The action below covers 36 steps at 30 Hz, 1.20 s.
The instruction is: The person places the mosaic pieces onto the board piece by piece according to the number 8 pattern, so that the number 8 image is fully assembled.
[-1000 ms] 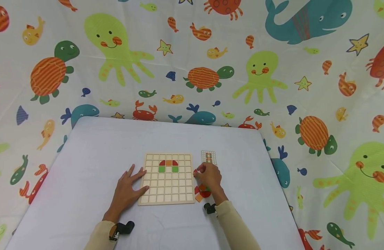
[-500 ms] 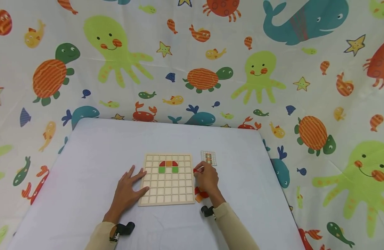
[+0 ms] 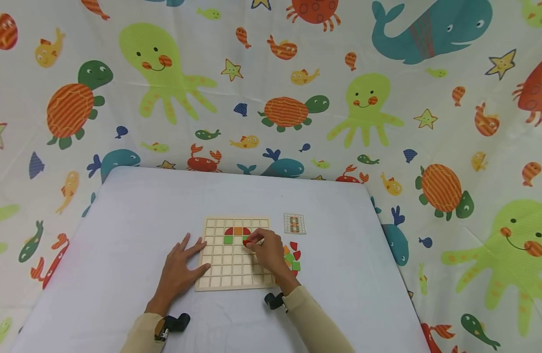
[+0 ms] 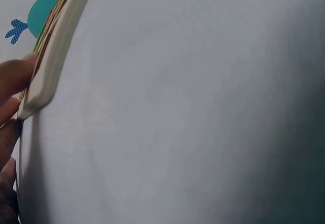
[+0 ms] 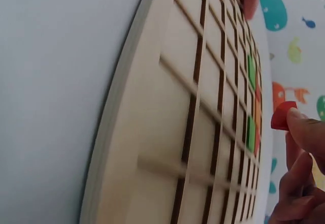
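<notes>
A wooden grid board [image 3: 226, 269] lies on the table, with red, orange and green tiles set in its upper cells. My left hand [image 3: 178, 267] rests at the board's left edge, fingers spread, thumb over the rim; its fingers [image 4: 18, 76] touch the board's side in the left wrist view. Over the board's upper right cells, my right hand [image 3: 268, 250] pinches a red tile with one rounded edge [image 5: 282, 116] between thumb and fingertips. In the head view that tile partly covers the right green tile. The right wrist view shows the held tile raised above the board.
Several loose red, orange and green tiles [image 3: 296, 266] lie right of the board, partly hidden by my right hand and forearm. Behind them is a small pattern card [image 3: 295, 223] with a printed grid. A curtain with sea animals [image 3: 235, 63] hangs behind the table.
My right hand has moved left from the loose tiles to above the board, carrying the red tile. More of the loose tiles are now uncovered. The left hand stays in place.
</notes>
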Motion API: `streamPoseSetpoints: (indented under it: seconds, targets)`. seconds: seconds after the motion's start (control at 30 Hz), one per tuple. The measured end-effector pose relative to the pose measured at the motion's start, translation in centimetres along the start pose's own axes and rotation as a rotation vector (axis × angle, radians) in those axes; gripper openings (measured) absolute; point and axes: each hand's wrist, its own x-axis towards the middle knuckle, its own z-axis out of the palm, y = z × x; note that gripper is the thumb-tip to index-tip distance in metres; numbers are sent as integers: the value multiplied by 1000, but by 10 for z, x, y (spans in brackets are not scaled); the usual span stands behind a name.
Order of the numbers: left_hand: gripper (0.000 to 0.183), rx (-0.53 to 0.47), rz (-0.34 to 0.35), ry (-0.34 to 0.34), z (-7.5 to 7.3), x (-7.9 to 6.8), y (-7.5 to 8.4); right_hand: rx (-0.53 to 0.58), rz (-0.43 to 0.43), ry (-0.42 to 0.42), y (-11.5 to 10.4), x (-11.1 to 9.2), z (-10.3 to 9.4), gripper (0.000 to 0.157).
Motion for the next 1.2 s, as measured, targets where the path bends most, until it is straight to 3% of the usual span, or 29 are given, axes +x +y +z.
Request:
streamPoseSetpoints:
  seconds: [0.2,0.43,0.9,1.2]
  targets:
    - [70,7,-7,-11,0,0,1,-24,21,-67,-18,2,27,6]
    - [70,5,-19,-20,-1,0,4,-115,8,-50,-23,5,45,6]
    - [71,3,-31,-41,-3,2,2,-233,57,24,-21,8,54,15]
    - [71,8,-19,-29,-2,2,1,-199,63,58,-25,3,57,15]
